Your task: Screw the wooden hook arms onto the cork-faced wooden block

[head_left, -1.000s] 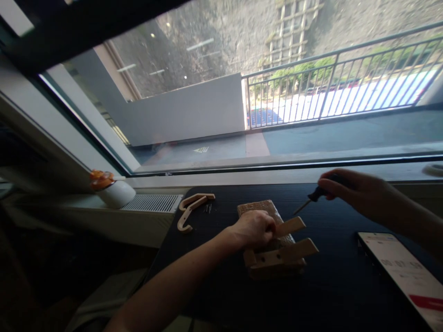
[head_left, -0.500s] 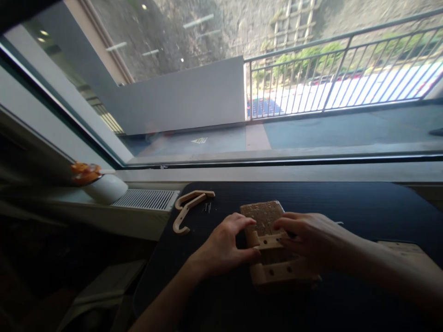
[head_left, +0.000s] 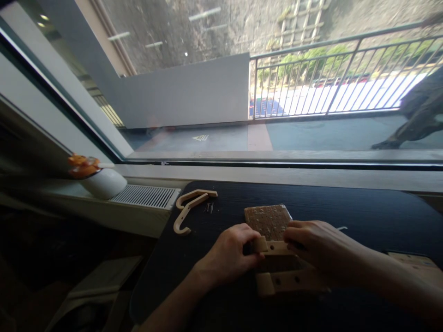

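My left hand (head_left: pixel 233 253) is closed on the left end of an upper wooden bar (head_left: pixel 277 248) with a hole in it, thumb below and fingers above. The fingers of my right hand (head_left: pixel 309 240) are curled together at the bar's right end, and what is between them is hidden. Behind the bar lies a brown block with a rough, pitted top (head_left: pixel 268 220). Closer to me, a second wooden bar (head_left: pixel 287 280) shows two dark holes. Two pale wooden hooks (head_left: pixel 185 216) and several small screws or nails (head_left: pixel 209 208) lie to the left.
Everything rests on a dark table (head_left: pixel 346 203) by a large window. A white pot with orange contents (head_left: pixel 105 183) stands beside a vent grille (head_left: pixel 147 196) on the sill. A wooden board (head_left: pixel 413 262) lies at the right. Outside, a person's leg (head_left: pixel 418 115) shows near the railing.
My left hand has closed on the upper bar's end; its fingers were spread wider before. The view has shifted slightly, and a person has come into sight outside at the right.
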Action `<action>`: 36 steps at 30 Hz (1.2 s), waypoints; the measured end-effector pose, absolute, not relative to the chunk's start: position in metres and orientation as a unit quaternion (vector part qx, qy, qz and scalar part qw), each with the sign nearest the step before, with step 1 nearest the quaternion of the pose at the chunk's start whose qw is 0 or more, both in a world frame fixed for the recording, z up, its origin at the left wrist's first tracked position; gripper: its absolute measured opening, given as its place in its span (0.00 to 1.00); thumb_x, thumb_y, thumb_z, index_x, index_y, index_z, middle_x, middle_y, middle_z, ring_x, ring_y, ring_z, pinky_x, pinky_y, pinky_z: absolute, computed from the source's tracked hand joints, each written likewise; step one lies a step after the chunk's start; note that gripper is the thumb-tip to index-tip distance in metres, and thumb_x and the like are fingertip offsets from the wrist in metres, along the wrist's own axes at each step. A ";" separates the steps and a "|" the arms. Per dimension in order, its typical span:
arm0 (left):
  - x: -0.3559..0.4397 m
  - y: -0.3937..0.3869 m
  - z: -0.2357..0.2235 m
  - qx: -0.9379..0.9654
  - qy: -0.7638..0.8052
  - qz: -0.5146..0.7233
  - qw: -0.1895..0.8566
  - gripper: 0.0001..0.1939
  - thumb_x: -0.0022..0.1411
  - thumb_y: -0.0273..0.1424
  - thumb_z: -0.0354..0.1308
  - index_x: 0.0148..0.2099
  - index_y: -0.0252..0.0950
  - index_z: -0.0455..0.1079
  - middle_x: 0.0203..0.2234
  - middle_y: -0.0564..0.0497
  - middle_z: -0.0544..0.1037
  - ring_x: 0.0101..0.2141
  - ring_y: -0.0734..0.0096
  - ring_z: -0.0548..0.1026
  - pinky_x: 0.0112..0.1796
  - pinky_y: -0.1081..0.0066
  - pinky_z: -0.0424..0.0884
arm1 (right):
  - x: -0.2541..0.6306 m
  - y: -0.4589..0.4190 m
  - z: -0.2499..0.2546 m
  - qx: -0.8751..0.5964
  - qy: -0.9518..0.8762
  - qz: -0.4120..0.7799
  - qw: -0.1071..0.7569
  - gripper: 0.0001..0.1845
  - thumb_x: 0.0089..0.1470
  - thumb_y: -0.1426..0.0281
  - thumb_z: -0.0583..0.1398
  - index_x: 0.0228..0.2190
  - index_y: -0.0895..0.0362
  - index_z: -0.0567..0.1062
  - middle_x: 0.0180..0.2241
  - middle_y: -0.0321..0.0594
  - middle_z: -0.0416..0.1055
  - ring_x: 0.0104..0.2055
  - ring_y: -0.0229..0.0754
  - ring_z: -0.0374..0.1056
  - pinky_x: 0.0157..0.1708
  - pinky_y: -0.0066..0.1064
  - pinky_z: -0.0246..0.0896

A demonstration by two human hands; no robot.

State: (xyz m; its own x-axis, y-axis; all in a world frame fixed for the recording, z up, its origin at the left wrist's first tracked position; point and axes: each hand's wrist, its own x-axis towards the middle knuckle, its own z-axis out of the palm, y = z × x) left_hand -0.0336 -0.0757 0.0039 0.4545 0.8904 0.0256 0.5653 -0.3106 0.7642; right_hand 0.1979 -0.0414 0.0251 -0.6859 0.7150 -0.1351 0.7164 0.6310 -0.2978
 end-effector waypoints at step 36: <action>-0.032 -0.079 0.012 0.782 0.466 0.197 0.365 0.11 0.50 0.29 0.63 0.39 0.37 0.73 0.36 0.54 0.74 0.38 0.71 0.71 0.40 0.76 0.64 | 0.189 -0.046 0.027 0.405 0.905 -0.131 0.020 0.12 0.50 0.82 0.53 0.27 0.57 0.74 0.30 0.42 0.73 0.29 0.42 0.69 0.25 0.30 0.51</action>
State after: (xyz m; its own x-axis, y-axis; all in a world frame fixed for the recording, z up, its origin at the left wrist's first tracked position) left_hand -0.0318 -0.0793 0.0116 0.4875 0.8725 -0.0329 0.5859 -0.2990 0.7533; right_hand 0.1886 -0.0459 0.0272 -0.6709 0.7277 -0.1425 0.7383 0.6376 -0.2199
